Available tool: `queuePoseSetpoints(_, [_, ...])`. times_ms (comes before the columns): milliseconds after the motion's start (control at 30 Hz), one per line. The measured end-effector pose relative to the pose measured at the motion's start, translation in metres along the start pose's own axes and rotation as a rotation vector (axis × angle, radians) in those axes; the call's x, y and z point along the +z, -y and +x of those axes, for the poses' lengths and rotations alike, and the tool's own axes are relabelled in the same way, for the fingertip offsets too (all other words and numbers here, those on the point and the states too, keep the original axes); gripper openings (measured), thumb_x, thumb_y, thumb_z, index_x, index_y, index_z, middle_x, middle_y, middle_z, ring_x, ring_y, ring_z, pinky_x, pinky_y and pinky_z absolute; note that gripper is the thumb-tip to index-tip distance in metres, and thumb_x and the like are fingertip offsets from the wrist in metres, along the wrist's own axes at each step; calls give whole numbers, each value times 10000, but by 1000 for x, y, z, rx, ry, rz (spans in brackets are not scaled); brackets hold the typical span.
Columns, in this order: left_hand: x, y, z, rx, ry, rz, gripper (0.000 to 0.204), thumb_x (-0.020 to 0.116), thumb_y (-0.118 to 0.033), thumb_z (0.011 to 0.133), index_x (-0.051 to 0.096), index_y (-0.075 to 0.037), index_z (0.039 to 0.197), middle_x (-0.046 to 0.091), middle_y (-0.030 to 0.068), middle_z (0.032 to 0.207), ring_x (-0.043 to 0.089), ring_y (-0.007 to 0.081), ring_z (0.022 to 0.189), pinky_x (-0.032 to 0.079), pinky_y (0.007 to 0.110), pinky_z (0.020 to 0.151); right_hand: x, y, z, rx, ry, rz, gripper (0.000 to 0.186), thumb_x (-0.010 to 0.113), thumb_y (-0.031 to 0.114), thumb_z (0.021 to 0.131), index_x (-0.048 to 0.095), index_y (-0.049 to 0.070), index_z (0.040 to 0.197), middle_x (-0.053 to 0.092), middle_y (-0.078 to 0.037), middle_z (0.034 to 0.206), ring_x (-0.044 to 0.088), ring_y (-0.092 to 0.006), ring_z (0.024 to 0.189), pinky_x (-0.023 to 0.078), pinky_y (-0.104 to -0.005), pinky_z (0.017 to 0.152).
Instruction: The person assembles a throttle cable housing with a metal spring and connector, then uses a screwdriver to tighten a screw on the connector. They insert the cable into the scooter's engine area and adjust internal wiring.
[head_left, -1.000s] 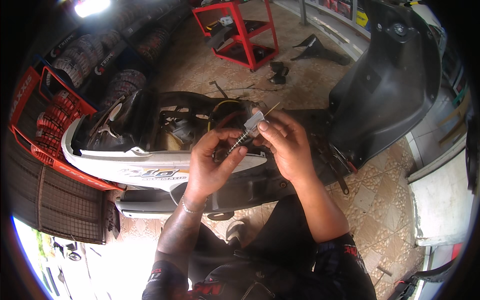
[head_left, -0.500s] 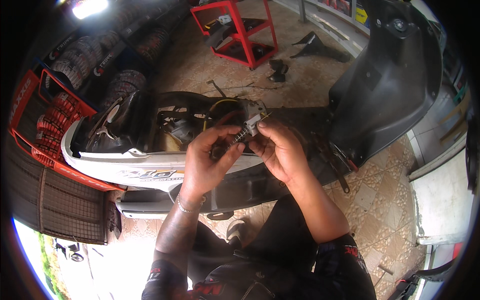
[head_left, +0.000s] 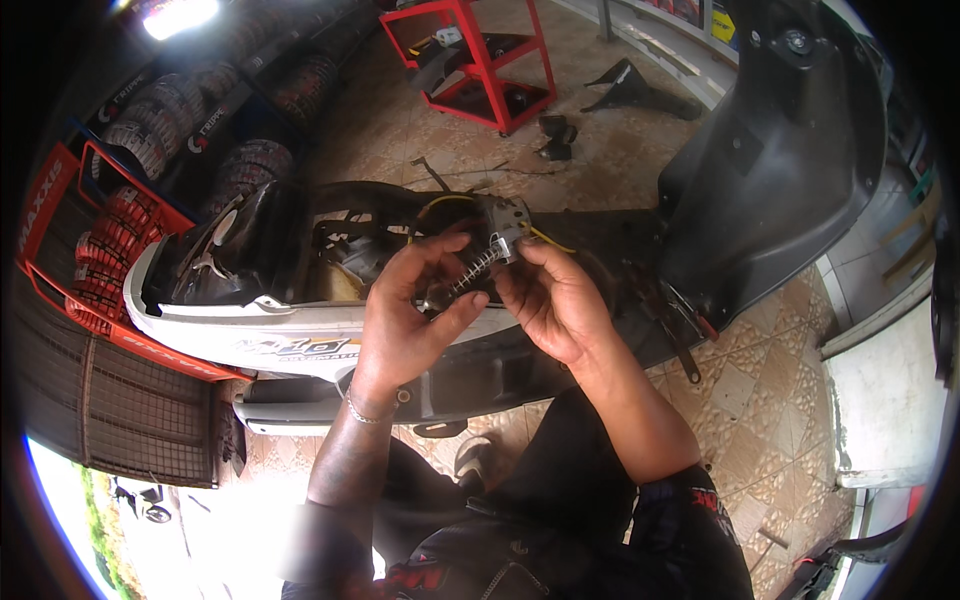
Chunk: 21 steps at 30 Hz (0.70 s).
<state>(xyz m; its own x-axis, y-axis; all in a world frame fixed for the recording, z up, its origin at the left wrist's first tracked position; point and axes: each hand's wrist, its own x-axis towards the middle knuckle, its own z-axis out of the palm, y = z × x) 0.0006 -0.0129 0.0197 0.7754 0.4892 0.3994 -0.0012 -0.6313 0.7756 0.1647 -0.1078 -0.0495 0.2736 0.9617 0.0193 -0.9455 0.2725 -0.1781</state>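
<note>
Above the scooter, both my hands are on a small part: a thin coil spring (head_left: 474,272) with a silver metal piece (head_left: 504,249) at its upper right end. My left hand (head_left: 405,310) curls around the spring's lower end, where a dark rounded end partly shows at the palm. Its thumb and forefinger stand apart on either side of the coils. At the silver piece, my right hand (head_left: 560,310) closes with thumb and fingertips. A yellow cable (head_left: 548,240) runs just behind that hand. Under the hands lies the white scooter body (head_left: 300,325), its seat area uncovered.
The scooter's black front panel (head_left: 780,170) rises at the right, with tools (head_left: 675,330) on the footboard. Beyond stands a red tool cart (head_left: 490,85), near loose dark parts (head_left: 556,138) on the tiled floor. Tyre racks (head_left: 120,220) line the left side.
My left fingers have spread and lifted off the coils, so more of the spring shows. The right fingers have shifted slightly down the silver piece, whose tilt has changed.
</note>
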Motion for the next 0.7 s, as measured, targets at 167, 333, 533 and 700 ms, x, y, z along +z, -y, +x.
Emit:
queuePoseSetpoints(167, [5,-3,1,64,-99,22,717,826,-32,771,495,-25,1408,566,56,1088,599,142,998,507,296,907,4,-1,-3,-32,-37,17,131,617,50,965,588,-23,1071,661,-122,1027,715,-234,960,643,-326,880])
queuePoseSetpoints(333, [3,-6,-2,147,-221,84,827,829,-27,758,400,-12,1465,534,74,1169,573,164,1047,481,337,975,15,-4,-10,-64,-18,31,149,598,32,962,583,-31,1095,666,-131,1056,713,-243,982,642,-331,895])
queuePoseSetpoints(533, [-3,-14,-17,196,-385,149,900,830,-53,754,330,2,1501,476,112,1246,513,209,1155,431,379,1054,29,-18,-26,-22,6,58,179,573,21,964,561,-33,1134,665,-137,1087,708,-255,1023,638,-335,911])
queuePoseSetpoints(700, [-1,-17,-47,272,-481,262,856,817,-75,783,328,33,1478,418,144,1310,469,254,1217,394,434,1092,33,-44,-36,3,-5,46,222,587,22,960,545,14,1178,655,-118,1147,693,-242,1074,618,-332,939])
